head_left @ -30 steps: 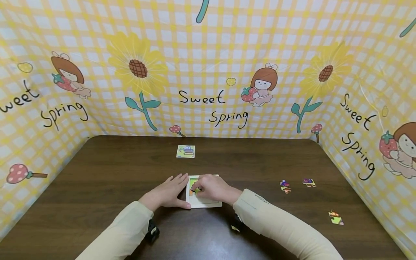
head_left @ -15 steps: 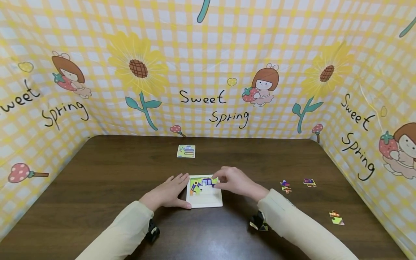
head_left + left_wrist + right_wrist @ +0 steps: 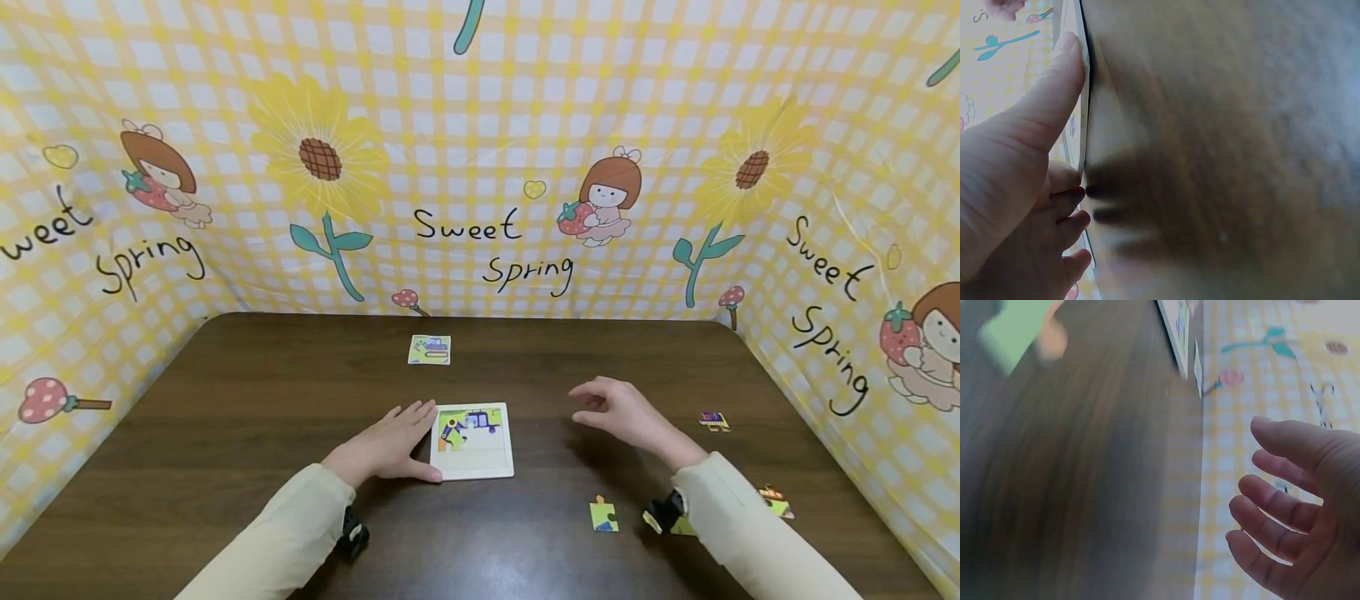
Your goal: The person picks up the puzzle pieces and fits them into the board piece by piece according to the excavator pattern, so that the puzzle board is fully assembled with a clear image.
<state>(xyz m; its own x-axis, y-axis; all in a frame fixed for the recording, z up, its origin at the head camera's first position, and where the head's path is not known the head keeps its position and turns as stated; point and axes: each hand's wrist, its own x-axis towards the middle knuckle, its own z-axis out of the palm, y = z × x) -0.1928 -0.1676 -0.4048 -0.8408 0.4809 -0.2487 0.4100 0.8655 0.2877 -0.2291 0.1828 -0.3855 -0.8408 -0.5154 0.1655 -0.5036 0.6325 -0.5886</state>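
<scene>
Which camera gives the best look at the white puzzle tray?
The head view: it shows the puzzle tray from above, with fitted pieces inside and most of its rim. The left wrist view shows only a thin, edge-on strip beside the left hand; the right wrist view, a slanted corner at the top.

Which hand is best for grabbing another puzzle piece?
Probably the right hand: it is empty and nearer the loose puzzle pieces, while the left hand is touching the white tray.
</scene>
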